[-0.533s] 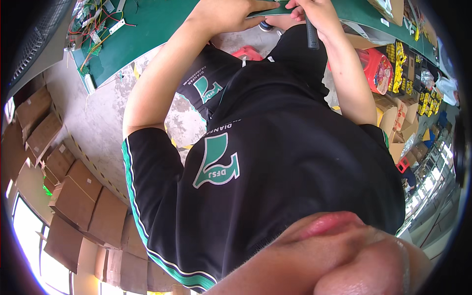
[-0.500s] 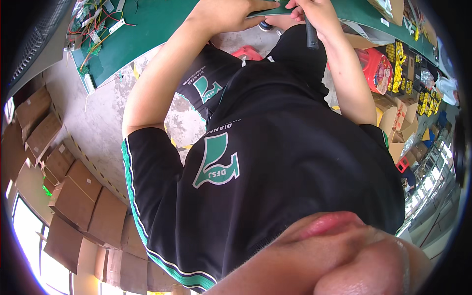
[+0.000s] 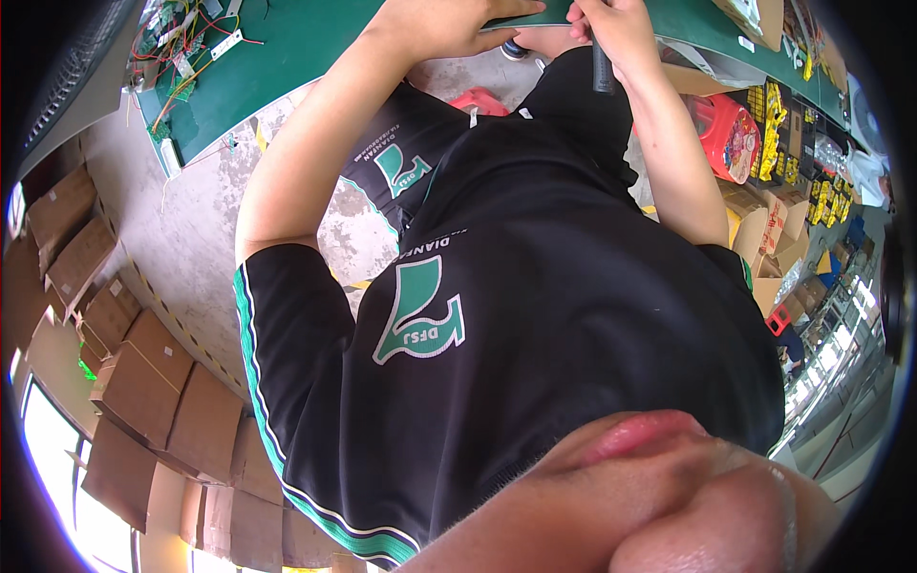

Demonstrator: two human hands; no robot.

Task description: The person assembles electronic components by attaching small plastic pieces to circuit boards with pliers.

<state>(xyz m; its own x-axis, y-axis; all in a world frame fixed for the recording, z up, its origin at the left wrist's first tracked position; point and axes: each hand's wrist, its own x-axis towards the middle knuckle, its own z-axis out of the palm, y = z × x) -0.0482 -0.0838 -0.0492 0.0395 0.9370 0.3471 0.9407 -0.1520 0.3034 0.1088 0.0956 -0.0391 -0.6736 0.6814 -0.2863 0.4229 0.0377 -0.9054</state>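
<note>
head view: looks down the person's own torso; both hands work at the top centre of the frame, at the near edge of the green surface (image 3: 287, 57).
left hand (image 3: 439, 24): laid flat, palm down, on a thin dark-green sheet (image 3: 521, 21) at the surface edge; fingers spread and pressing, not curled around anything.
right hand (image 3: 616, 24): clenched around a black cylindrical tool (image 3: 603, 69); the tool hangs below the fist, its working end hidden by the fingers.
sheet location: top centre, on the edge of the surface, between the two hands; most of it lies under the left hand or beyond the frame edge.
sheet handling (judged): thin, light, probably flexible; likely to slide unless held flat. best held by palm pressure on the face, or pinched at the free edge.
tool handling (judged): rigid, light, grippy barrel; hold mid-barrel.
arm pose: left forearm runs up from mid-left, elbow bent outward; right forearm runs up the right side, wrist bent inward.
surroundings: loose wiring (image 3: 191, 38) at upper left of the surface; cardboard boxes (image 3: 143, 382) on the floor at lower left; a red container (image 3: 731, 134) at upper right.
</note>
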